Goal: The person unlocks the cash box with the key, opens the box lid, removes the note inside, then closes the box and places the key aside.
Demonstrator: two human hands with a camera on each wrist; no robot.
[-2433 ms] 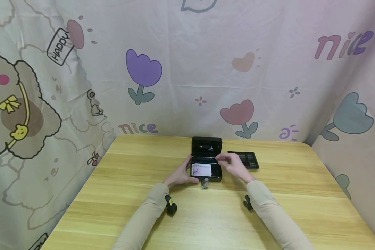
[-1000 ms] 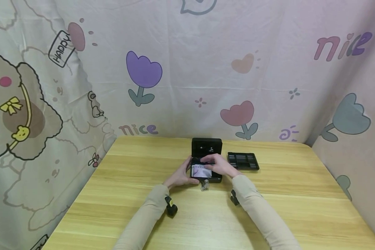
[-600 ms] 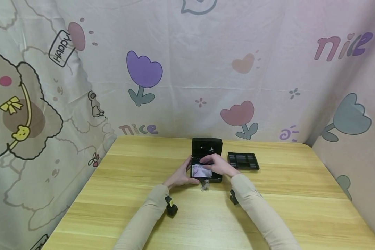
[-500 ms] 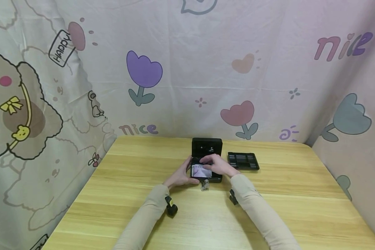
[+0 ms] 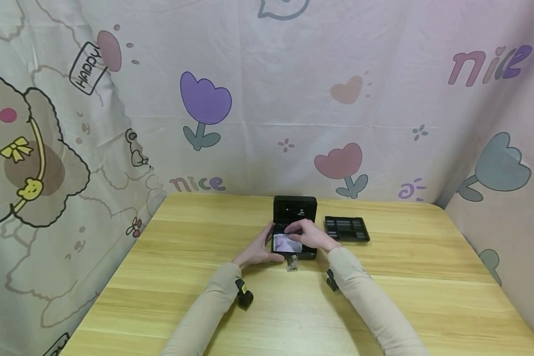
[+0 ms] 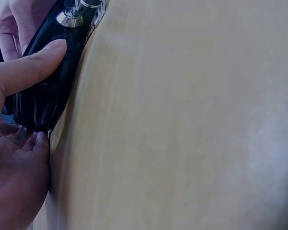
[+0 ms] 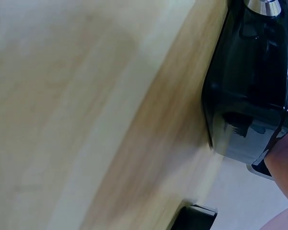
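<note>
A small black cash box [image 5: 312,253] stands with its lid [image 5: 295,210] raised. My left hand [image 5: 255,249] grips its left side, thumb on the front wall and fingers around the side. Pinkish banknotes [image 5: 285,244] lie in the left part of the box. Over them reaches my right hand [image 5: 309,234], its thumb and fingers pinching at their back edge; the fingertips are partly hidden. Keys [image 5: 292,264] hang from the silver lock [image 6: 69,18] on the front. In the right wrist view, the box's glossy corner [image 7: 259,96] shows beside the right hand.
A black compartment tray [image 5: 348,229] lies to the right of the box. The wooden table [image 5: 204,217] reaches back to a printed curtain [image 5: 258,99]. Dark wrist cameras hang under both sleeves.
Since the earliest frame, my right hand has moved left from the box's back right onto the banknotes, uncovering the tray. Lately it stays there while the banknotes shift slightly. The left hand keeps its place.
</note>
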